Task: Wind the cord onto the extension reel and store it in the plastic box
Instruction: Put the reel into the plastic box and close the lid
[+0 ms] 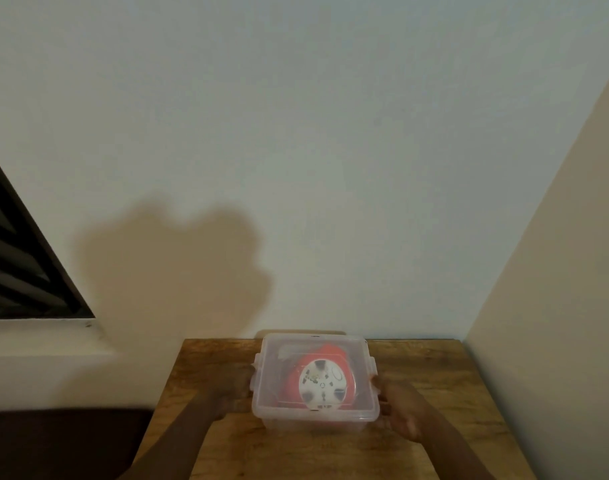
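A clear plastic box [271, 410] stands on the wooden table [434, 372] near the wall, with its clear lid [360, 355] on top. Inside lies the red extension reel [330, 351], its white socket face [325, 384] turned up; the cord itself cannot be made out through the plastic. My left hand [226, 393] holds the box's left side at the latch, and my right hand [401, 407] holds the right side at the other latch. Both hands are blurred.
The table fits into a corner, with the pale wall [296, 168] behind it and a beige wall [555, 271] on the right. A dark louvred window [15, 265] and its ledge are at the left. Something dark lies low beside the table's left edge [53, 445].
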The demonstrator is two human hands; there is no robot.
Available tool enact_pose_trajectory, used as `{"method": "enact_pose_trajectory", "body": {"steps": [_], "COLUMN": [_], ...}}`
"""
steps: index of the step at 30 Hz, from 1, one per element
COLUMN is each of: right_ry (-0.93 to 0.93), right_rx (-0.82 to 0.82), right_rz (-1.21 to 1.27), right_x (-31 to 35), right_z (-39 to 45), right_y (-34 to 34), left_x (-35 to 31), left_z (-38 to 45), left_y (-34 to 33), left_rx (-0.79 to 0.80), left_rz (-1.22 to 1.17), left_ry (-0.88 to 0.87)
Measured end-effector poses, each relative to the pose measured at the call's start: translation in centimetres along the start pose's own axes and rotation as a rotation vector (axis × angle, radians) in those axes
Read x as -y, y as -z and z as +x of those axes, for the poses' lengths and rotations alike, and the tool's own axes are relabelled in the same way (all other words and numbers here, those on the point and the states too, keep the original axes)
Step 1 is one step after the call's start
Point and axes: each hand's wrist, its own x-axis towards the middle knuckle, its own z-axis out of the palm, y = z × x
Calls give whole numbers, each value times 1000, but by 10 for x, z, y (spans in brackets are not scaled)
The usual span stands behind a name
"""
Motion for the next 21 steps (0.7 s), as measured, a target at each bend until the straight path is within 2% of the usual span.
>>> {"method": "enact_pose_trajectory", "body": {"steps": [4,8,11,15,17,21], "right_ry": [46,301,389,428,440,457], "right_rx": [-100,-324,-392,-374,-414,-477], "right_rz": [47,-231,-382,-548,-575,-615], "right_x": [-1,8,10,6,4,3], "right_z": [-6,-6,-7,-9,-10,-11], "right_y": [-4,-13,-25,-32,-36,-39], "left_x": [4,6,6,-2,-7,-8], "left_z": [1,2,-1,-4,0,10], "left_y": [-7,-11,-12,-14,-17,-30], "left_rx": [-11,-51,-102,-178,-251,-382], "left_rz": [50,79,79,71,139,440], "left_ry": [-39,-58,-62,-119,-148,-227]}}
